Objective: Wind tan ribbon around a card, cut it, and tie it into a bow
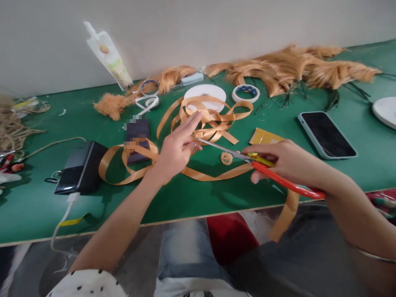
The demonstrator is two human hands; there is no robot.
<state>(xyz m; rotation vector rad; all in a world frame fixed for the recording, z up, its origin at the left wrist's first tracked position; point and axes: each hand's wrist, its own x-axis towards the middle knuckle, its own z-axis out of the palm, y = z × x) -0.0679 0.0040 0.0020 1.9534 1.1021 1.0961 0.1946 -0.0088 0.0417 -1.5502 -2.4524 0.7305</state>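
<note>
My right hand (292,161) is closed around scissors (278,178) with red handles and a yellow part by the pivot. Their blades point left, and the tips reach my left hand (177,150). That hand hovers over the table with its fingers stretched toward a loose heap of orange ribbon (213,119); whether it touches the ribbon is unclear. A ribbon strip (213,176) runs beneath the hands, and a ribbon end (286,216) hangs past the table edge under my right hand. Below the blades lies a small ribbon coil (227,158).
Behind the heap lie a white spool (204,93) and a tape roll (246,94). Straw-coloured fibre bundles (278,70) line the wall. A phone (327,135) lies right, beside a yellow card (266,136). A black device (82,167) with a white cable stands left on the green table (173,202).
</note>
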